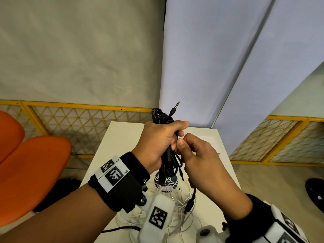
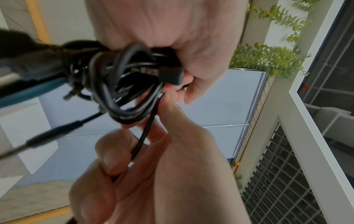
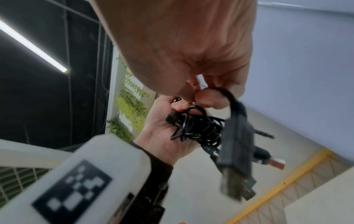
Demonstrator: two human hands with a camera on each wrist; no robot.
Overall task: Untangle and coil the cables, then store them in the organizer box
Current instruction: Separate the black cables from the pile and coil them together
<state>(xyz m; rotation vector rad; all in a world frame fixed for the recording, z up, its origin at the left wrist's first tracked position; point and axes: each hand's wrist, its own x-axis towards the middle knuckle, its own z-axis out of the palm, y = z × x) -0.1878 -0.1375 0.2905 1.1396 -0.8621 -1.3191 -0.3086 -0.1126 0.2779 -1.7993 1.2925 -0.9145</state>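
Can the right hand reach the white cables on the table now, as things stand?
Probably not at once. The right hand pinches a strand of the black cable bundle that the left hand grips. The white cables lie uncovered on the table below, so the path looks free after letting go.

Head view: evenly lit and fairly bright, soft daylight, no hard shadows; straight edges such as the yellow railing [image 1: 75, 104] bow toward the frame borders.
Left wrist view: bright background, the black cable bundle [image 2: 122, 84] smeared by blur; the plug [image 2: 47, 138] at lower left is out of focus.
Right wrist view: 1 ceiling strip light [image 3: 32, 46] glares against a dark ceiling; the near USB connector [image 3: 236, 163] and the white marker block [image 3: 76, 186] are blurred, possibly from closeness.
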